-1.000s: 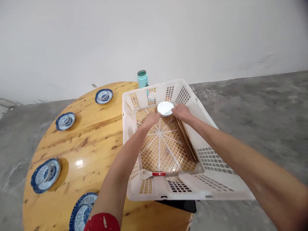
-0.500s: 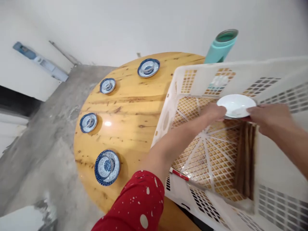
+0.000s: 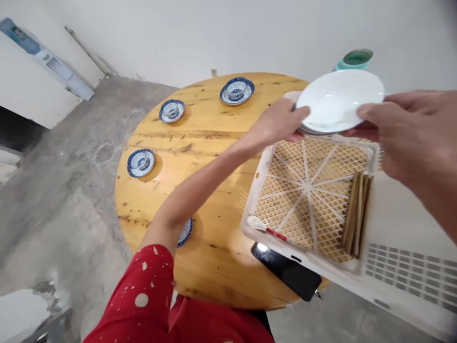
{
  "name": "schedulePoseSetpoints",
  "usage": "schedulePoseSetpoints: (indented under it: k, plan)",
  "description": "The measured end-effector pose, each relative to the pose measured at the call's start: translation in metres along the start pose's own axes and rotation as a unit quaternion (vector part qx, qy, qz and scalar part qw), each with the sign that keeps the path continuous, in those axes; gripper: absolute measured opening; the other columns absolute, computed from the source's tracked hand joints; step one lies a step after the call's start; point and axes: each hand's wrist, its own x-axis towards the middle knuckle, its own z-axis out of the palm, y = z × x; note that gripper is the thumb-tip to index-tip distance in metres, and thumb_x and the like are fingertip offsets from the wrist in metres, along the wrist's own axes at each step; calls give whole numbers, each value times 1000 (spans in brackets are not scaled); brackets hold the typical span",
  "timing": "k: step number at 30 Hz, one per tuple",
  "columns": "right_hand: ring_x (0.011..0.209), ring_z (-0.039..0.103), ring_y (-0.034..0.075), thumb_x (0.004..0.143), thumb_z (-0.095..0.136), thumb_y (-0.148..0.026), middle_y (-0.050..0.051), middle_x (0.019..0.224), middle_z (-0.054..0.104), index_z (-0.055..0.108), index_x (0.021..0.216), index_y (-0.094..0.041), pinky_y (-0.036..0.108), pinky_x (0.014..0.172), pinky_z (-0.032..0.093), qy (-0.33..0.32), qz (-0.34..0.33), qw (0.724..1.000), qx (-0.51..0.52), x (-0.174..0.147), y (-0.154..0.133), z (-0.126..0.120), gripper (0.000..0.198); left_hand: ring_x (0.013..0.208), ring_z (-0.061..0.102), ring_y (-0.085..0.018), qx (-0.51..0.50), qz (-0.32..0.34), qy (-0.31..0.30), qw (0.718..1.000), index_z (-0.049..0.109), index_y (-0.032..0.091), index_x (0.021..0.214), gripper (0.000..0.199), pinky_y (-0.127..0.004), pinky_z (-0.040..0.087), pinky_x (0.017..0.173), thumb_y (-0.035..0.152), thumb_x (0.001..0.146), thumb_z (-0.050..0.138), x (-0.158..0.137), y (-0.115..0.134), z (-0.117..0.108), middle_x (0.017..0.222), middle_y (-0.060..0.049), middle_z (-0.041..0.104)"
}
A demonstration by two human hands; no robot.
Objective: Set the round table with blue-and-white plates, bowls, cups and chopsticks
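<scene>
White dishes [image 3: 339, 97] look ceramic: smooth, glossy glaze. Basket [image 3: 394, 202]: white plastic, smooth solid wall, open lattice base. Sticks [image 3: 357, 214] inside look like brown wood, fairly matt. Spoon [image 3: 256, 222]: glossy white bowl, red handle, looks ceramic or plastic, can't tell which. Table [image 3: 221, 271]: knotty yellow wood, shiny varnish. Blue-patterned saucers [image 3: 141, 163]: glazed ceramic look. Black slab [image 3: 289, 271]: smooth, glossy. Sleeve [image 3: 139, 286]: red cloth. Floor [image 3: 103, 190]: rough concrete, matt.
</scene>
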Motion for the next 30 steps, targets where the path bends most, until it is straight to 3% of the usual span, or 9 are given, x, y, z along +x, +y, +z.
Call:
schedulePoseSetpoints:
  k: [1, 3, 6, 10, 13, 18, 22, 25, 30]
  plan:
    - [72, 70, 14, 91, 63, -21, 15, 86, 75, 78, 98, -5, 31, 66, 54, 0, -6, 999, 50, -8, -20, 15, 22, 100, 72, -21, 17, -9, 16, 1000, 57, -5, 103, 51, -22, 49, 74, 29, 101, 19, -21, 4, -20, 104, -14, 72]
    - [68, 67, 11, 88, 66, -16, 7, 73, 70, 76, 82, -6, 31, 72, 57, -22, -27, 992, 125, -25, -52, 47, 15, 96, 73, -20, 33, -20, 49, 998, 59, -5, 102, 42, -24, 54, 78, 24, 102, 28, -58, 4, -56, 92, -9, 71]
    - [65, 63, 9, 87, 65, -11, 3, 66, 66, 73, 79, -5, 31, 77, 59, -68, -41, 985, 153, -52, -84, 96, 13, 93, 75, -19, 19, -33, 83, 996, 61, 0, 99, 26, -30, 60, 83, 18, 101, 42, -103, -15, -104, 85, -8, 70]
    - [68, 66, 14, 86, 64, -9, 5, 69, 67, 73, 83, -5, 34, 79, 61, -108, 12, 982, 152, -93, -105, 161, 11, 87, 76, -20, -25, -61, 92, 994, 64, 5, 96, 21, -33, 63, 84, 22, 99, 50, -149, -65, -155, 80, -7, 71]
    - [73, 70, 18, 85, 62, -11, 6, 74, 70, 73, 85, -10, 34, 78, 61, -137, 67, 975, 160, -130, -103, 208, 11, 75, 75, -18, -48, -104, 74, 991, 65, 7, 98, 20, -30, 63, 77, 25, 97, 55, -175, -114, -179, 72, -6, 71]
    - [81, 72, 21, 85, 61, -16, 8, 82, 74, 71, 89, -12, 30, 77, 61, -143, 184, 960, 153, -192, -68, 272, 11, 63, 71, -16, -90, -197, 47, 975, 67, 8, 100, 19, -26, 61, 67, 23, 94, 57, -202, -197, -181, 69, -6, 72]
    - [86, 73, 21, 82, 59, -13, 12, 96, 76, 70, 92, -12, 26, 74, 60, -117, 274, 942, 153, -215, -39, 295, 15, 64, 71, -16, -109, -241, 34, 964, 67, 9, 105, 21, -27, 61, 67, 24, 92, 61, -203, -243, -160, 73, -7, 74]
    - [86, 73, 21, 80, 57, -12, 13, 98, 77, 70, 93, -12, 25, 73, 59, -94, 302, 937, 147, -207, -20, 304, 18, 65, 70, -14, -123, -249, 32, 960, 67, 9, 106, 21, -25, 61, 68, 23, 93, 59, -187, -260, -146, 80, -9, 75]
    - [84, 72, 21, 77, 58, -14, 10, 94, 76, 72, 97, -13, 27, 72, 60, -62, 275, 947, 155, -164, 6, 320, 24, 69, 70, -14, -110, -234, 56, 964, 65, 8, 115, 27, -25, 60, 71, 21, 96, 52, -138, -274, -141, 97, -12, 77]
